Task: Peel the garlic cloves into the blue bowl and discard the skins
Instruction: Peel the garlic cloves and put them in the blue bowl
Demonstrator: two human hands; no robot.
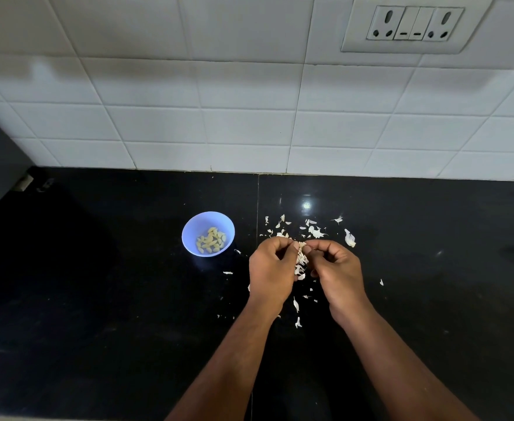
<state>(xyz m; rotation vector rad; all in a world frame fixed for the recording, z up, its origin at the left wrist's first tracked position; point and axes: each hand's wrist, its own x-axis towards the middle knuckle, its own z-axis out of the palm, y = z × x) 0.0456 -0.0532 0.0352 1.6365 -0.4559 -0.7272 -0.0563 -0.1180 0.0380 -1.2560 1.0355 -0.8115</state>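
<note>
Both hands meet just right of the blue bowl (208, 233), fingers curled. Left hand (271, 270) and right hand (337, 270) pinch one clump of garlic skins (300, 260) between them; can't tell if a clove is still inside. Clump hangs roughly upright, long axis running away from the person. Bowl is nearer the left hand, so a drop likely goes that way. Bowl holds a small heap of peeled cloves (211, 239). Loose skins (313, 230) lie on the tabletop (113, 299), right of the bowl, around and behind the hands
</note>
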